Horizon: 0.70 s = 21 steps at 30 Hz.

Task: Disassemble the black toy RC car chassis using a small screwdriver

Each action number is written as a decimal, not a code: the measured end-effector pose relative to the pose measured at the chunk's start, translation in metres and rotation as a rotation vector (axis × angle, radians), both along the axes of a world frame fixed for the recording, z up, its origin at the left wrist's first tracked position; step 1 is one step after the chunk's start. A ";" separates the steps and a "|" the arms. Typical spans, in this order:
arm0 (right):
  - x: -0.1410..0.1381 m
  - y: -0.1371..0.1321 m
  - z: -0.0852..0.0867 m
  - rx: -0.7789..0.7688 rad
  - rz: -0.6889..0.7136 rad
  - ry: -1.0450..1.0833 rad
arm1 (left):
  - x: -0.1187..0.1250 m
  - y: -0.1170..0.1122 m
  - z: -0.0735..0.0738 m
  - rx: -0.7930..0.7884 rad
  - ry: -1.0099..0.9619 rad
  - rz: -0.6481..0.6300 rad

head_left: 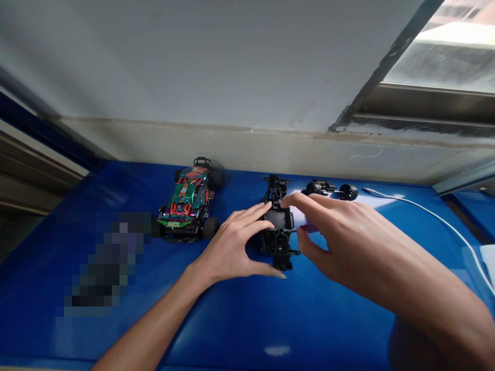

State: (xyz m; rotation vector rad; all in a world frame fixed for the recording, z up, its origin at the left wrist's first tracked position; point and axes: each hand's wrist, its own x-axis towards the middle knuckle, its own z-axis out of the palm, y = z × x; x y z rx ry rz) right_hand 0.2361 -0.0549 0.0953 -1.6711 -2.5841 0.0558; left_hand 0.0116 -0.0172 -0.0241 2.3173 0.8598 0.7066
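Observation:
A black toy car chassis [281, 220] lies on the blue tabletop in front of me. My left hand [235, 242] grips it from the left, with fingertips on its middle and the thumb by its near end. To the right of the chassis, my right hand [328, 221] is closed around a small screwdriver with a purple see-through handle [308, 228], mostly hidden by the fingers. Its thin shaft points left at the chassis side. The right index fingertip is close to the chassis's upper part.
A green and red toy car [188, 198] stands left of the chassis. Behind my right hand lies a black axle part with wheels [348, 192]. A white cable [436, 214] runs along the right side. A blurred-out item [106, 268] is at left. The wall [232, 139] bounds the table's [247, 330] back.

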 end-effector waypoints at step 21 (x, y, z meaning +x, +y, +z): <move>0.000 0.004 -0.001 0.004 -0.019 -0.022 | 0.000 0.000 -0.001 -0.026 -0.002 0.004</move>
